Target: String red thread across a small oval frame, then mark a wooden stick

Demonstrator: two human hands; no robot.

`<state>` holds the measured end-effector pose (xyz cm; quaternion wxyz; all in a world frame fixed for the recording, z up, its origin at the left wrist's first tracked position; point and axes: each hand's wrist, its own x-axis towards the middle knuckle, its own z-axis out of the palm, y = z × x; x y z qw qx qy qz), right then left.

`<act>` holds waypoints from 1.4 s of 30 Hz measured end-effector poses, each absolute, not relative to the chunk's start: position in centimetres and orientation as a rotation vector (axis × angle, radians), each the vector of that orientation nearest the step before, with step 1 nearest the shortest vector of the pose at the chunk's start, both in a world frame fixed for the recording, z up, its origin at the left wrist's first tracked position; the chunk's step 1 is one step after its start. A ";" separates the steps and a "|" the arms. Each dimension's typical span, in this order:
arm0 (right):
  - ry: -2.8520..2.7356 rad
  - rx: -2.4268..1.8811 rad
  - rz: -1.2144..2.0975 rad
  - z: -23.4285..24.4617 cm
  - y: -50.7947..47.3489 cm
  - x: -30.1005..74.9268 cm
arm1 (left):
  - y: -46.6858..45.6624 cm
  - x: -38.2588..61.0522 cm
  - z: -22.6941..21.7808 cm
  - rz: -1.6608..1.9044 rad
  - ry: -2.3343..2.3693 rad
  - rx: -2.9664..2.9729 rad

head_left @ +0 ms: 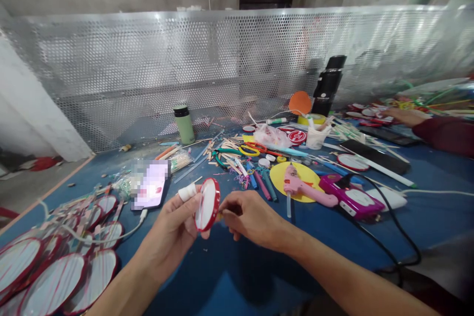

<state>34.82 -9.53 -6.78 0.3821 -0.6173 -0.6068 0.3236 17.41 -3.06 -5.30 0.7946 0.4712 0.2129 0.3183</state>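
My left hand point(177, 222) grips a small round disc point(208, 205) with a red rim and a pale face, like a little hand drum, tilted up on edge. White tape wraps one of that hand's fingers. At the disc's right edge, my right hand point(252, 215) has its thumb and fingers pinched together. Whatever sits between those fingertips is too small to make out. Similar larger red-rimmed discs point(55, 281) lie heaped on the left. A pink glue gun point(305, 187) rests on a yellow round sheet point(276, 173) to the right.
A lit phone point(153, 185) leans left of my hands, its cable crossing the discs. Scissors point(250, 149), sticks and markers point(262, 185) crowd the middle. A green bottle point(183, 126) and black flask point(328, 89) stand by the perforated metal screen point(148, 69). Another person's sleeve point(446, 134) shows at right.
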 end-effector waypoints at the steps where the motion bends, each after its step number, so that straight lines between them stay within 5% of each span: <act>1: -1.518 -1.606 0.788 -6.8 -9.4 35.0 | -2.9 17.4 -5.3 0.692 0.465 1.001; 18: -0.732 -0.254 1.551 -5.4 -10.4 34.6 | -3.3 17.3 -5.2 0.721 0.360 0.924; 24: -0.862 -0.433 1.591 -6.2 -10.4 35.1 | -3.4 17.6 -5.1 0.766 0.461 0.963; 33: -0.966 -0.989 0.977 -5.1 -10.4 36.8 | -2.3 17.4 -5.4 1.057 0.758 1.442; 42: -1.254 -1.250 0.860 -6.9 -9.6 36.2 | -3.1 17.7 -6.1 0.873 0.796 1.699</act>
